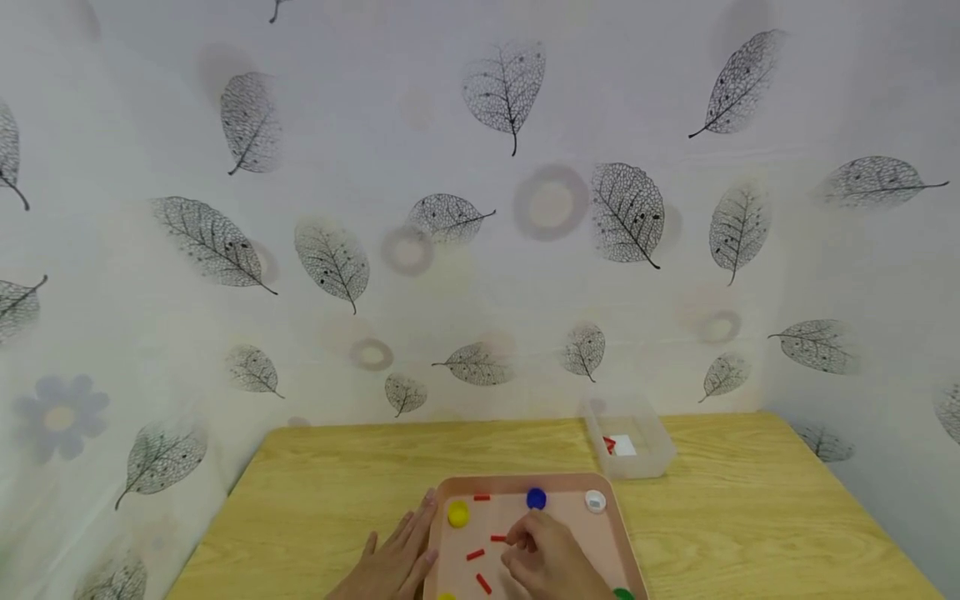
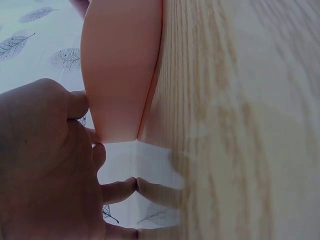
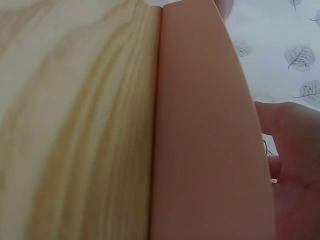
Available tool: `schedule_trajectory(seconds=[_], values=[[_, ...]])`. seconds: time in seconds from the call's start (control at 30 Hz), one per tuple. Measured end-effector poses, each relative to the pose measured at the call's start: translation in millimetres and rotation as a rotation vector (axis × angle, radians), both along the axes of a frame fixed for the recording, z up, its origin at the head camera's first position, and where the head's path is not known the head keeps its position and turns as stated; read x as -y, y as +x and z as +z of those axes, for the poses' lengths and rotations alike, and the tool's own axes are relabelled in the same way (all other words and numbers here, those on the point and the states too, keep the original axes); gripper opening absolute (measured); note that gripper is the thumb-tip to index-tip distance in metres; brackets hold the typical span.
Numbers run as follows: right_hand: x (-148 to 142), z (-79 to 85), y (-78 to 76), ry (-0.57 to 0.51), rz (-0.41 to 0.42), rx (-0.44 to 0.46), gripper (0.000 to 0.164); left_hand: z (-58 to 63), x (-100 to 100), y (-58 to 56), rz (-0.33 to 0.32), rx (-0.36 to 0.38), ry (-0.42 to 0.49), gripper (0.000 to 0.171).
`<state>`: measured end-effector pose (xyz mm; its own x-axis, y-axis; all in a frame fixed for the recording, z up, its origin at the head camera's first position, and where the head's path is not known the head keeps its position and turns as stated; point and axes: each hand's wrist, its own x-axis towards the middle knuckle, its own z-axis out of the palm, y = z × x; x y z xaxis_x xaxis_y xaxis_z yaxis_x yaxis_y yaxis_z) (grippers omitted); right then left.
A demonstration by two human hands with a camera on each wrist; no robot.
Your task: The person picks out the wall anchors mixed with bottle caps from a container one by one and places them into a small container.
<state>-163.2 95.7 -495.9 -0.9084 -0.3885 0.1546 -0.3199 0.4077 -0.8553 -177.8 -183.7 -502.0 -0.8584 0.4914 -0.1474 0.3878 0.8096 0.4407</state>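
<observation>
A pink tray [image 1: 525, 480] stands on the wooden table, low in the head view. My left hand [image 1: 397, 550] lies along its left side with fingers extended, thumb and a fingertip at the rim; the left wrist view shows that hand [image 2: 45, 155] beside the tray wall [image 2: 120, 65]. Over the tray, my right hand [image 1: 551, 554] has curled fingers, their tips at the right end of a red stick [image 1: 498, 538]. I cannot tell whether they pinch it. From the right wrist, the tray wall [image 3: 210, 125] partly hides that hand [image 3: 295, 150].
Other red sticks [image 1: 476, 554] lie in the tray. Around them are yellow [image 1: 458, 514], blue [image 1: 536, 498], white [image 1: 595, 501] and green caps [image 1: 623, 593]. Behind the tray's right corner, a clear plastic box [image 1: 652, 458] holds red pieces. A leaf-patterned sheet [image 1: 450, 292] hangs behind the table.
</observation>
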Motion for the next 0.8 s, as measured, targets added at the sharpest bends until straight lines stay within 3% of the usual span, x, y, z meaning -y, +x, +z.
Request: schedule_trajectory(seconds=[0.07,0.1,0.17,0.3,0.4,0.5,0.57,0.67,0.8], values=[[3,-1.6,1.2,-0.012,0.008,0.058,0.011,1.1,3,3.4,-0.032,-0.031,-0.027,0.074],[4,-2.5,2.1,-0.022,0.013,0.097,0.011,0.7,5,5.5,-0.093,-0.084,-0.036,0.081],[7,-4.7,3.4,-0.008,0.009,0.120,0.011,-0.2,9,8.4,-0.149,-0.182,-0.051,0.086],[13,-6.9,7.6,-0.027,-0.020,0.318,0.015,-1.4,15,12.2,-0.281,-0.366,-0.062,0.098],[19,-5.9,10.1,-0.001,-0.051,0.414,0.019,0.8,13,10.3,-0.235,-0.272,-0.047,0.093],[24,-4.5,11.4,0.076,-0.048,0.367,0.019,3.3,8,6.2,-0.108,-0.097,-0.004,0.079],[27,-3.6,11.6,0.101,-0.035,0.349,0.017,4.1,5,4.3,-0.056,-0.025,0.024,0.071],[29,-3.1,11.8,0.125,-0.014,0.340,0.013,3.0,6,5.1,-0.057,-0.028,0.031,0.071],[30,-4.3,9.3,0.180,0.002,0.283,0.011,0.3,10,8.8,-0.142,-0.146,-0.013,0.085]])
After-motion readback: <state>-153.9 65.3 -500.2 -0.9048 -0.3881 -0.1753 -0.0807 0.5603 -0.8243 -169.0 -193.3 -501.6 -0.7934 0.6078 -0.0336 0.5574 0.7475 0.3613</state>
